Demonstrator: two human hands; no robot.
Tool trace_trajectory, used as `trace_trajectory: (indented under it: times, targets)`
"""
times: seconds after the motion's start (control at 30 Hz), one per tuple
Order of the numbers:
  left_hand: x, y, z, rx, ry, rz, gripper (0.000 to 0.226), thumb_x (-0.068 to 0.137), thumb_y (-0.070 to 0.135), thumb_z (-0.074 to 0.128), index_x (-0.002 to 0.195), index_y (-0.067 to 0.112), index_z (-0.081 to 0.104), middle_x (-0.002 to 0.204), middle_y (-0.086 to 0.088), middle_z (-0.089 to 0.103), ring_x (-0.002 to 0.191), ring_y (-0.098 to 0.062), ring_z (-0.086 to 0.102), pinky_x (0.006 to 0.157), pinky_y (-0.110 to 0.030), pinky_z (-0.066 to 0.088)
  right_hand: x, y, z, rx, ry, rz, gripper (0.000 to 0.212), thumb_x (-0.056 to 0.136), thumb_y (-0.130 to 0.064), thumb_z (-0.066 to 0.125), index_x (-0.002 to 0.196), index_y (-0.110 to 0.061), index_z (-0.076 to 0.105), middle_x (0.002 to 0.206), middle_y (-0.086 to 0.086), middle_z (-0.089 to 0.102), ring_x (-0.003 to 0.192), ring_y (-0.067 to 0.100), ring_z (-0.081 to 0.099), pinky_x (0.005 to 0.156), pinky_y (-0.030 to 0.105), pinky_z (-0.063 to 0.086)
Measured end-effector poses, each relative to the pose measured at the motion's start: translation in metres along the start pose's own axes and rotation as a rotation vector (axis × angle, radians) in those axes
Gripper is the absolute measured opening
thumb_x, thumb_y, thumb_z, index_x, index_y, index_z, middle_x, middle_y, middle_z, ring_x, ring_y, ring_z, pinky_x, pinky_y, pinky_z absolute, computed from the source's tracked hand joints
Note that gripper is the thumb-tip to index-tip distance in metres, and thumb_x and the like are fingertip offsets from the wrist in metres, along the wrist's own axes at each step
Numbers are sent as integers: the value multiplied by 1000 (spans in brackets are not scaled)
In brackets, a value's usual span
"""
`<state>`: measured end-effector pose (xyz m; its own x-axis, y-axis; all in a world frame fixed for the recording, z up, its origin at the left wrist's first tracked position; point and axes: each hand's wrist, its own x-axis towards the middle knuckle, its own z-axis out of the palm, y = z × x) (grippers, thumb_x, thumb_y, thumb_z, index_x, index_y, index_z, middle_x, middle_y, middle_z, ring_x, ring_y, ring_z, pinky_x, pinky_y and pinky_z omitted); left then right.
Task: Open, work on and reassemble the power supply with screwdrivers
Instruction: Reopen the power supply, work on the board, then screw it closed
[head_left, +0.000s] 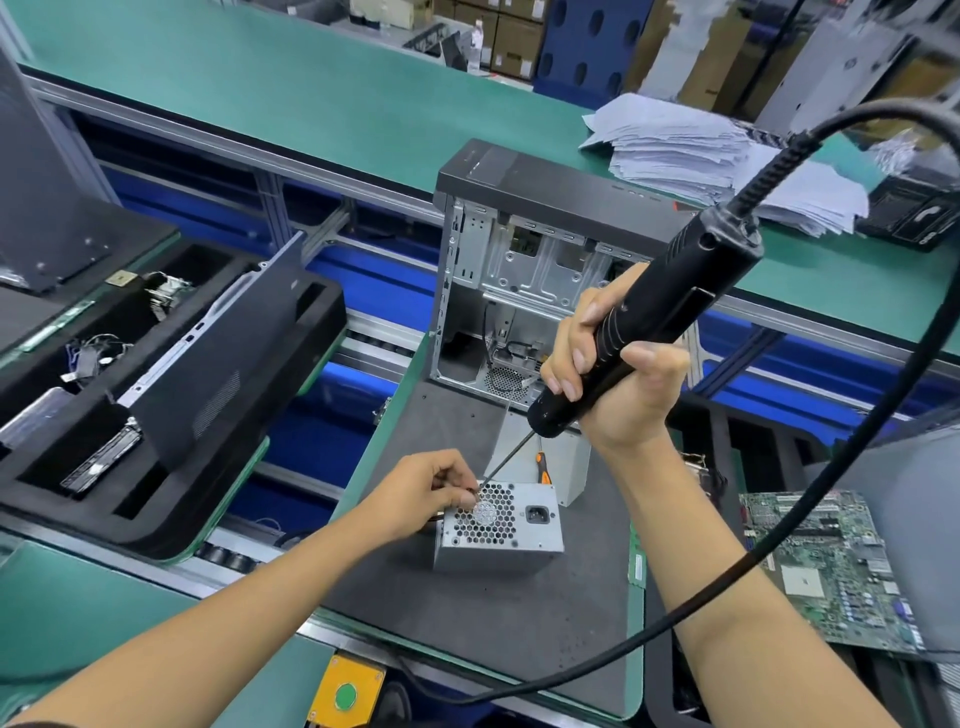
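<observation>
A silver power supply with a honeycomb fan grille stands on the dark mat. My right hand grips a black corded electric screwdriver, tilted, its thin bit reaching down to the unit's upper left corner. My left hand rests at that same corner, fingertips pinched close to the bit tip; whatever small thing they hold is hidden. An orange-handled screwdriver lies just behind the power supply.
An open computer case stands behind the mat. A motherboard lies to the right, a stack of papers beyond. Black foam trays with parts fill the left. The screwdriver's cable loops across the front right.
</observation>
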<state>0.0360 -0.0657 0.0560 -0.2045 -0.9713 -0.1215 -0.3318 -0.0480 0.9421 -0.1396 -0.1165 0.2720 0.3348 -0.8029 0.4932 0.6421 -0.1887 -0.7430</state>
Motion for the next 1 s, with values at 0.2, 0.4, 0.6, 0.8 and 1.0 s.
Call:
trace_trajectory:
  times: [0.2, 0.4, 0.6, 0.8, 1.0]
  targets:
    - [-1, -1, -3, 5, -8, -19, 17, 93, 12, 75, 87, 27, 68, 88, 1, 77, 83, -12, 74, 70, -15, 51, 5, 1, 3, 22, -26, -24, 20, 65, -20, 51, 80, -13, 62, 52, 0, 45, 34, 14, 39, 45, 21, 38]
    - [-2, 0, -3, -9, -8, -6, 29, 96, 7, 69, 85, 33, 65, 90, 1, 77, 90, -14, 75, 70, -13, 50, 9, 4, 3, 21, -23, -26, 20, 66, -21, 51, 81, -12, 61, 52, 1, 44, 34, 15, 39, 45, 21, 39]
    - [-3, 3, -8, 20, -73, 18, 19, 97, 3, 63, 93, 21, 69, 91, 5, 77, 84, -7, 72, 72, -11, 49, 10, 3, 1, 20, -48, -8, 18, 66, -21, 56, 82, -13, 62, 53, 0, 45, 34, 15, 38, 44, 22, 35]
    - [-4, 1, -10, 13, -91, 11, 20, 100, 0, 58, 96, 16, 70, 94, 2, 77, 90, -12, 74, 81, -18, 55, 9, 3, 0, 36, -31, 15, 19, 65, -21, 57, 81, -12, 60, 52, 1, 43, 34, 14, 37, 45, 21, 36]
    - [-6, 0, -10, 20, -101, -3, 20, 102, 0, 55, 99, 12, 70, 94, 0, 77, 87, -12, 73, 82, -20, 55, 6, 4, 0, 37, -24, 18, 21, 65, -21, 51, 80, -10, 58, 52, 1, 43, 34, 14, 35, 45, 20, 36]
